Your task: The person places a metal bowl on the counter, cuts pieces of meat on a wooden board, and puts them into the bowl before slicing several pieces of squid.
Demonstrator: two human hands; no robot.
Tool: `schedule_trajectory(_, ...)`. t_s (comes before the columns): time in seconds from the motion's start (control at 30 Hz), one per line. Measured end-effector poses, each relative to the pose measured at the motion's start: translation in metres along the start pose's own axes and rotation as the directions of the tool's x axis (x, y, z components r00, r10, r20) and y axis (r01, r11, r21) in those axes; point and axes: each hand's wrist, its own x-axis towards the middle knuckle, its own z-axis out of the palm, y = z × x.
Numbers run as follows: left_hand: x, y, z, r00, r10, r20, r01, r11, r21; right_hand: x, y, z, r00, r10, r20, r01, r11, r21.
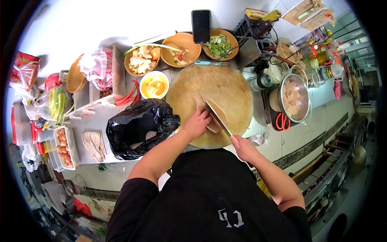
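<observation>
On the round wooden cutting board (pixel 185 86) lies a piece of pale meat (pixel 214 127). My left hand (pixel 197 123) presses on this meat with bent fingers, close beside the blade. My right hand (pixel 244 149) is wrapped round the handle of a knife (pixel 219 120), whose blade runs up and left across the meat. A thin pale slice (pixel 217 108) lies along the right side of the blade. The meat under my left fingers is partly hidden.
A black plastic bag (pixel 141 129) stands left of the board. Behind it are a white bowl (pixel 154 85) and several brown bowls (pixel 181 42). A metal bowl of cut meat (pixel 294 99) and red scissors (pixel 282 122) are on the right. A phone (pixel 201 26) stands behind the board.
</observation>
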Motion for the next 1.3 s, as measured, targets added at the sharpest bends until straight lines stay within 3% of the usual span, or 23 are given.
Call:
schedule_trajectory(0.23, 0.004, 0.008, -0.007, 0.999, -0.050, 0.002, 0.050, 0.999, 0.013, 0.029, 0.003, 0.017, 0.997, -0.049, -0.061, 0.048, 0.999, -0.018)
schedule_trajectory(0.43, -0.011, 0.009, 0.012, 0.990, 0.063, 0.130, -0.061, 0.998, -0.017, 0.081, -0.022, 0.019, 0.973, -0.217, -0.081, 0.225, 0.969, 0.099)
schedule_trajectory(0.53, -0.020, 0.003, 0.008, 0.996, 0.079, 0.031, -0.077, 0.995, -0.061, 0.054, -0.005, 0.010, 0.985, -0.171, -0.023, 0.172, 0.985, 0.031)
schedule_trajectory(0.6, -0.021, -0.008, -0.003, 1.000, -0.019, -0.022, 0.017, 0.997, -0.071, 0.028, 0.016, 0.008, 0.994, -0.106, -0.033, 0.107, 0.993, 0.041)
schedule_trajectory(0.73, -0.007, -0.032, -0.029, 0.995, -0.096, -0.005, 0.096, 0.995, -0.030, 0.008, 0.047, 0.006, 0.999, -0.024, -0.033, 0.025, 0.999, 0.033)
schedule_trajectory(0.8, 0.010, -0.054, -0.044, 0.996, -0.072, 0.044, 0.066, 0.991, 0.117, 0.010, 0.057, 0.005, 1.000, -0.010, -0.025, 0.012, 0.997, 0.072)
schedule_trajectory(0.93, 0.037, -0.079, -0.081, 0.993, -0.044, 0.114, 0.022, 0.983, 0.181, 0.005, 0.053, -0.003, 1.000, -0.003, -0.021, 0.005, 0.993, 0.121)
schedule_trajectory(1.0, 0.050, -0.053, -0.118, 0.911, -0.179, 0.372, 0.029, 0.926, 0.377, -0.001, 0.060, -0.001, 0.999, -0.021, -0.035, 0.027, 0.985, 0.169)
schedule_trajectory(1.03, 0.058, -0.040, -0.127, 0.861, -0.171, 0.480, -0.052, 0.908, 0.416, -0.005, 0.070, 0.003, 0.999, -0.019, -0.038, 0.026, 0.984, 0.177)
schedule_trajectory(1.07, 0.067, -0.029, -0.121, 0.860, -0.167, 0.483, -0.059, 0.907, 0.418, -0.008, 0.085, 0.007, 0.999, -0.021, -0.047, 0.032, 0.969, 0.244)
schedule_trajectory(1.13, 0.085, 0.000, -0.104, 0.732, -0.513, 0.448, 0.455, 0.858, 0.239, -0.014, 0.093, 0.007, 0.998, -0.017, -0.064, 0.036, 0.948, 0.316)
schedule_trajectory(1.17, 0.089, -0.005, -0.072, 0.765, -0.544, 0.345, 0.498, 0.839, 0.218, -0.020, 0.091, 0.004, 0.996, 0.052, -0.073, -0.021, 0.926, 0.376)
schedule_trajectory(1.2, 0.097, -0.001, -0.055, 0.770, -0.533, 0.350, 0.488, 0.846, 0.216, -0.026, 0.091, 0.001, 0.989, 0.123, -0.077, -0.078, 0.897, 0.435)
schedule_trajectory(1.27, 0.112, 0.011, -0.029, 0.832, -0.512, 0.212, 0.493, 0.859, 0.137, -0.032, 0.093, -0.006, 0.983, 0.141, -0.115, -0.073, 0.884, 0.461)
schedule_trajectory(1.3, 0.116, 0.013, -0.013, 0.836, -0.505, 0.215, 0.487, 0.863, 0.136, -0.034, 0.094, -0.008, 0.979, 0.147, -0.144, -0.061, 0.875, 0.481)
